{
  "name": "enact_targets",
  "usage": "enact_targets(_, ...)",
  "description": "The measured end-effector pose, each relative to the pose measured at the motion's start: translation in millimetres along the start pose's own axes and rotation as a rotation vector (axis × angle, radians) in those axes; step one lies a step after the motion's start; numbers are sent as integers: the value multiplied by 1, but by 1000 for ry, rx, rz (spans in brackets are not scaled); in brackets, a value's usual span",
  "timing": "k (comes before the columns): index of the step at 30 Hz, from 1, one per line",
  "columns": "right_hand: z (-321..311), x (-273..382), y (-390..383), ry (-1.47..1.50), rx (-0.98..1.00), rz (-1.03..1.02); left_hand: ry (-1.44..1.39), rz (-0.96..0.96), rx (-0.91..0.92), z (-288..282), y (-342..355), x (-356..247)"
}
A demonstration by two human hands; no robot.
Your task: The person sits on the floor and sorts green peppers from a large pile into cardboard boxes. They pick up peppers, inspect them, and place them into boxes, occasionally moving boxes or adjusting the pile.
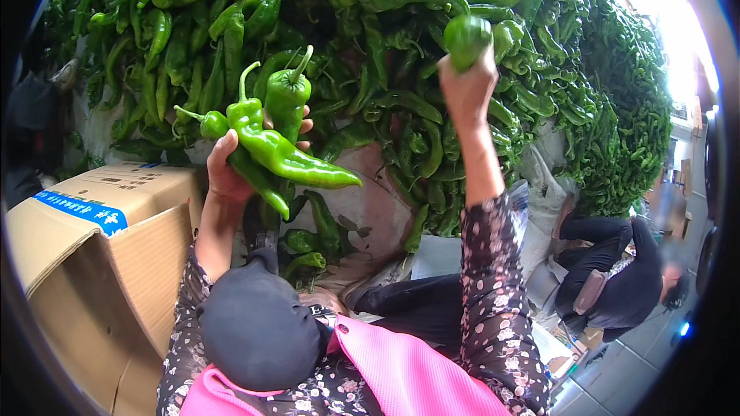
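Note:
Several long green peppers (297,158) lie bunched in my left hand (223,173), its thumb over the front and fingertips showing behind them. Their stems point up, and one shiny pepper sticks out to the right across the others. Raised at the face of a tall heap of green peppers (416,108), my right hand (470,88) is closed around a green pepper (467,40). That pepper is blurred by motion, and part of it is hidden by the fingers. Both forearms are in floral sleeves.
An open cardboard box (150,262) with blue tape stands at the left, beside my left arm. Loose peppers (324,223) lie low between my arms, at the foot of the heap. Farther right, a person in dark clothes (617,285) sits bent over by the heap.

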State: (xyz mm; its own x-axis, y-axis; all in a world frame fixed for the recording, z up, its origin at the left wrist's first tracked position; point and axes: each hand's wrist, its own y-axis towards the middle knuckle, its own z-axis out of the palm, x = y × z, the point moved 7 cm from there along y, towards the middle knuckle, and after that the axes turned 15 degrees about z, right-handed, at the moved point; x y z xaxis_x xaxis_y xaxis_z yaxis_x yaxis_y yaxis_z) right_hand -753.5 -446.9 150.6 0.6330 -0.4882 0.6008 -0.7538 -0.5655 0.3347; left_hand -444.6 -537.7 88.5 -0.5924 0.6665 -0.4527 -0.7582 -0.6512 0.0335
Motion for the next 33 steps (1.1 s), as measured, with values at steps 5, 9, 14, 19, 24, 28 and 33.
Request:
enact_targets(5, 46, -36, 40, -648, 23, -108, -135, 24, 62, 16, 3, 6)
enact_targets(9, 54, -28, 12, -832, 118, -149, -63, 40, 60, 45, 2, -6)
enact_targets(14, 24, -1, -17, -142, 489, -4, 154, 338, 76, 93, -45, -84)
enact_targets(19, -57, -45, -25, 803, 688, 867, 515, 646, 260, 173, -122, -192)
enact_targets(24, -132, -107, -34, 986, 647, 871, 812, 533, 180, 135, -231, -298)
enact_targets(28, -173, -78, -102, 931, 726, 825, 1519, 352, -320, 73, -293, -340)
enact_targets(33, -180, -54, -139, 726, 728, 859, 2108, -318, -576, -123, -266, -295)
